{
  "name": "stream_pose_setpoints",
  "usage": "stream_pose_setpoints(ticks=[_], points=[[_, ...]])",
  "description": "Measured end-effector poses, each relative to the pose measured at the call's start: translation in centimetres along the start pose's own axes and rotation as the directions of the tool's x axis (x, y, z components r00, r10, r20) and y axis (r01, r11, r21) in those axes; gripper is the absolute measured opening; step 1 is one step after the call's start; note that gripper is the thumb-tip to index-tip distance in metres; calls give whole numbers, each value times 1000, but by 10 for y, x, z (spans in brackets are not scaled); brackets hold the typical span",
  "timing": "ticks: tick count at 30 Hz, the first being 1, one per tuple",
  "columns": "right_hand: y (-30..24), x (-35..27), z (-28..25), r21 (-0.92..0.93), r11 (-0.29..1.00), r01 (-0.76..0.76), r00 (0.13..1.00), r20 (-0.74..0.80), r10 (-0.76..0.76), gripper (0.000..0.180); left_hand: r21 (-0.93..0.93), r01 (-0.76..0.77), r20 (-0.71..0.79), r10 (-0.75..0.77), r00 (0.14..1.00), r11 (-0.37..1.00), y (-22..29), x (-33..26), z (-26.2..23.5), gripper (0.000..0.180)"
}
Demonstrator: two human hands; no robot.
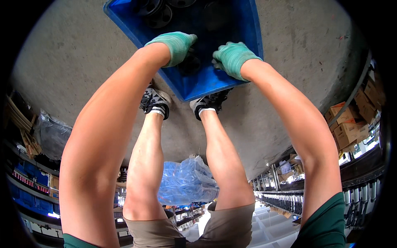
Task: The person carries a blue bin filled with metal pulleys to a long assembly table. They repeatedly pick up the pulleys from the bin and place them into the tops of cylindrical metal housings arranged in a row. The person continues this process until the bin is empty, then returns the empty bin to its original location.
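A deep blue plastic bin (206,87) stands on the floor in front of my feet. Both hands reach into it, wearing green knitted gloves with greyish fingertips. My left hand (175,46) is over the bin's left side, its fingers curled and partly hidden. Just below those fingers lies a dark round part (190,65); whether they grip it is unclear. On the right side, my right hand (235,60) has its fingers bent inward, and shadow hides anything in them. Several black, wheel-like round parts (160,17) lie at the bin's far left.
Grey concrete floor (95,53) surrounds the bin. My shoes (156,100) are close to its near edge. Behind my legs is a blue plastic-wrapped bundle (186,182). Cardboard boxes (347,128) are stacked at right; shelving (33,186) with blue bins is at left.
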State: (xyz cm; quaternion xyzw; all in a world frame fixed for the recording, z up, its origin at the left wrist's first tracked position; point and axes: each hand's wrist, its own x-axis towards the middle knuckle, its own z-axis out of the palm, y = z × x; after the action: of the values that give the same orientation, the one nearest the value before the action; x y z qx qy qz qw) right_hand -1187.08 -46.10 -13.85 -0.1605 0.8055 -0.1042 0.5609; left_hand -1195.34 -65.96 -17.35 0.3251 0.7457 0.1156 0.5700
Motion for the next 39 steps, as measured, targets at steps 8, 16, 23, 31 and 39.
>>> stream_pose_setpoints(ticks=[8, 16, 23, 31, 39], points=[[-2, 2, 10, 878, 470, 90, 977, -169, 129, 45, -134, -241, -147, 222, 964, 961, 8, -2, -11, 44], [-5, -30, 17, 878, 443, -179, 847, -91, 524, 39, -198, 59, -272, -113, 956, 978, 14, 12, 39, 58], [-62, -90, 42, 958, -225, 179, 669, 49, 742, 38, 86, 280, -4, -281, 960, 956, 42, 25, 65, 42], [-92, -90, 62, 883, -402, 241, 632, 172, 756, 43, 147, -141, 120, 124, 985, 979, 44, -15, 38, 41], [-104, -82, 36, 800, -264, 538, 622, -165, 765, 57, -302, -334, 246, 411, 878, 893, 50, -86, -22, 37]])
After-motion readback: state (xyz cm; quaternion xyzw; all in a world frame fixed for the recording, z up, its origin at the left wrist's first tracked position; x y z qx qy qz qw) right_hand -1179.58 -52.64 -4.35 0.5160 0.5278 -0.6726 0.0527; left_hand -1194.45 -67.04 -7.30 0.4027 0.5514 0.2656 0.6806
